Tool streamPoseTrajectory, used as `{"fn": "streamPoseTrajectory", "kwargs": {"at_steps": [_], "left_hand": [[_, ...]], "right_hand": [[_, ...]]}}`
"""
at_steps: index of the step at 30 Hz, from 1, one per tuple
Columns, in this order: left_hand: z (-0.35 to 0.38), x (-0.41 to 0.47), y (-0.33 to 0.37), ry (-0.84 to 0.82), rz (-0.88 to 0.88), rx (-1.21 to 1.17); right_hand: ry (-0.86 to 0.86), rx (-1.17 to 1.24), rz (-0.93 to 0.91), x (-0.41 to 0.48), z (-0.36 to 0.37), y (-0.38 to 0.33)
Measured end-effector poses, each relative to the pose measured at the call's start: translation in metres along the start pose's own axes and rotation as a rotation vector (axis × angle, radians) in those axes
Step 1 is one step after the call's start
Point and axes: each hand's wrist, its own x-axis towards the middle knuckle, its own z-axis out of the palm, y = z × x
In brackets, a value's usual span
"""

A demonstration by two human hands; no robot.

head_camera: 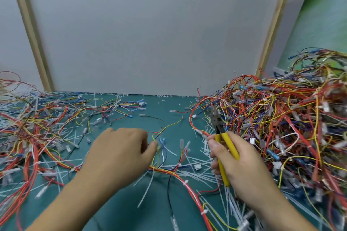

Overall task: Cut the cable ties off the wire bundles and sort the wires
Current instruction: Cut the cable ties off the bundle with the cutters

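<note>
My right hand (242, 161) grips yellow-handled cutters (224, 144) upright, jaws pointing up near the edge of the right pile. My left hand (120, 154) rests palm down on the green mat, fingers curled at thin wires of a bundle (169, 171) of red, orange and yellow wires held by white cable ties (185, 182). Whether the fingers actually pinch a wire is hidden. The bundle runs from between my hands down to the lower right.
A tall tangled heap of tied wires (285, 127) fills the right side. Looser wires (37, 127) spread over the left. Cut white tie pieces (206, 152) litter the green mat (150, 212). A grey panel (150, 33) closes the back.
</note>
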Motion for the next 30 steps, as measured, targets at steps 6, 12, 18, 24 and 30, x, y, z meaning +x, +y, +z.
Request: {"fn": "streamPoseTrajectory", "kwargs": {"at_steps": [6, 12, 18, 24, 30], "left_hand": [[0.008, -0.010, -0.001, -0.368, 0.100, 0.156], [0.028, -0.006, 0.007, -0.321, 0.111, 0.219], [0.047, 0.003, 0.000, -0.135, 0.242, 0.112], [0.055, 0.006, -0.002, -0.063, 0.222, 0.042], [0.047, 0.001, 0.012, 0.164, 0.212, -0.112]], "right_hand": [[-0.040, -0.015, -0.018, 0.001, 0.001, 0.006], [-0.109, 0.024, -0.007, 0.000, 0.005, 0.011], [-0.208, 0.050, 0.049, -0.001, 0.009, 0.013], [-0.199, 0.076, 0.035, 0.002, 0.010, 0.015], [-0.117, 0.076, -0.041, -0.001, 0.017, 0.015]]}}
